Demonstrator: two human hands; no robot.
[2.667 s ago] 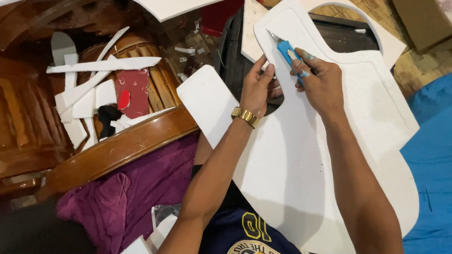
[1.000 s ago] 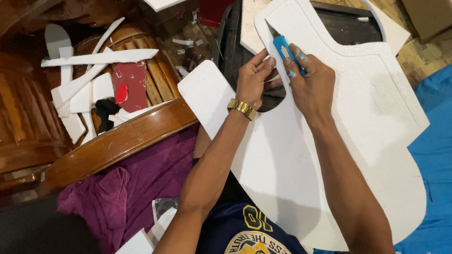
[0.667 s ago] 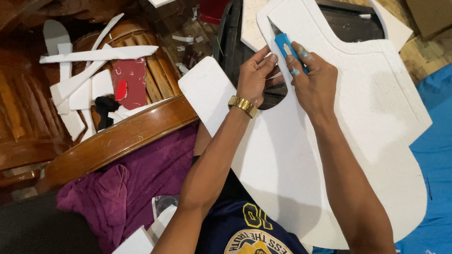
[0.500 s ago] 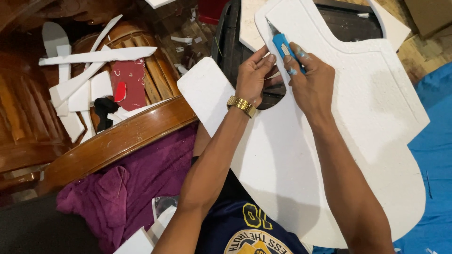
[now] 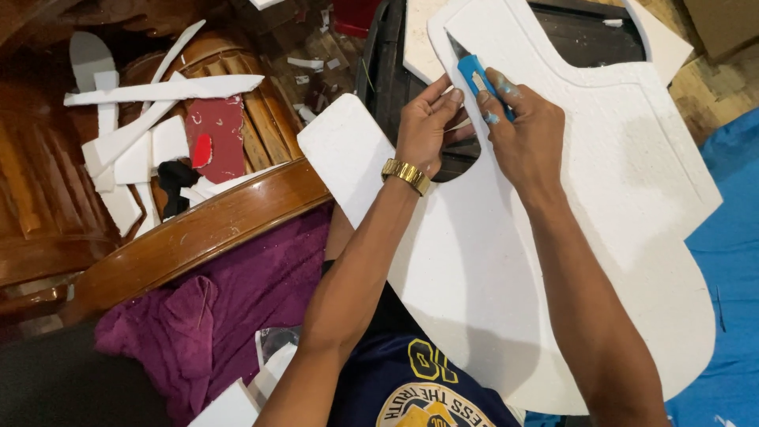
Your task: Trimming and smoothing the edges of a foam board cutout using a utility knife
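Observation:
A large white foam sheet [image 5: 632,205] with a curved outline lies across my lap. My right hand [image 5: 526,130] grips a blue utility knife [image 5: 474,75], its blade set into the sheet's upper left edge. My left hand [image 5: 431,119], with a gold watch [image 5: 406,174] on the wrist, pinches the foam at the rim of a dark curved cut-out right beside the blade. Blue paint marks show on the fingers of my right hand.
Several white foam offcuts [image 5: 162,88] and a red scrap [image 5: 215,138] lie on a carved wooden chair [image 5: 198,229] at the left. Purple cloth [image 5: 229,300] lies below the chair. A blue surface [image 5: 727,205] is at the right, a dark box [image 5: 585,35] behind the sheet.
My hands, the knife and the sheet have shifted slightly in view; both hands keep the same grip at the cut edge.

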